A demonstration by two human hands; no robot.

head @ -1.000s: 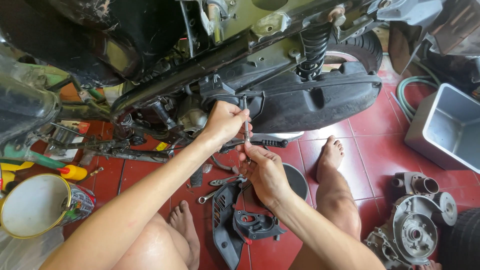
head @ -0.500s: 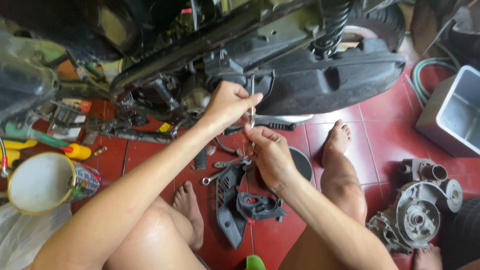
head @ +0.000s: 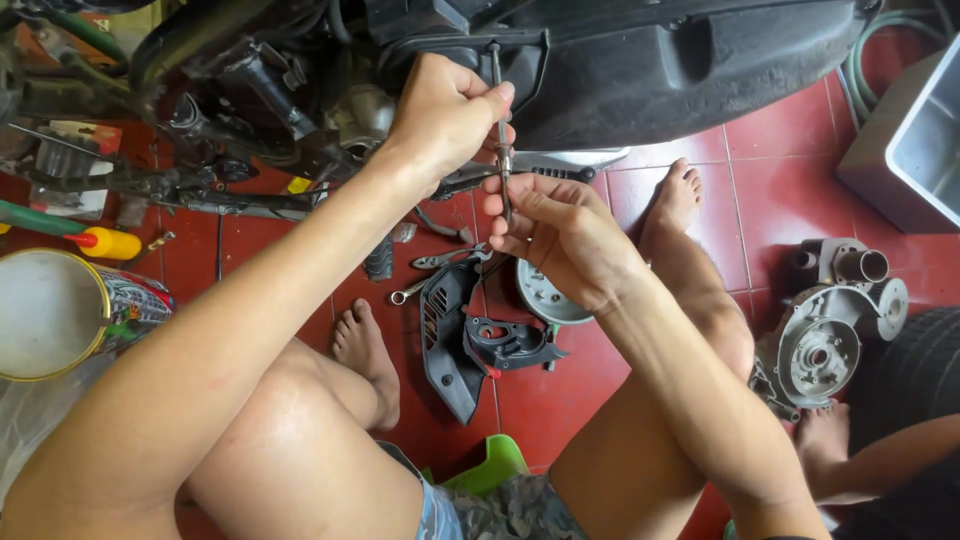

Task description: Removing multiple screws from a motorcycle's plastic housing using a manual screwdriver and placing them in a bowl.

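Observation:
My left hand (head: pixel 445 112) grips the upper part of a thin metal rod-like tool (head: pixel 497 75) that stands upright against the black engine cover (head: pixel 680 60) of a scooter. Just below it, my right hand (head: pixel 560 235) pinches the lower end of the same tool between thumb and fingers. Both hands are close together in front of the scooter's underside. My bare feet (head: pixel 365 350) rest on the red tiled floor (head: pixel 770 180).
On the floor lie a black plastic cover (head: pixel 455 345), a wrench (head: pixel 425 285), a round metal cap (head: pixel 545 300) and a grey engine casing (head: pixel 830 335). A tin can (head: pixel 60 315) stands left, a grey tub (head: pixel 915 150) right. Another person's foot (head: pixel 825 440) shows at lower right.
The view has moved closer to the scooter. My hands stay on the thin tool, the left one now higher on it near the engine cover.

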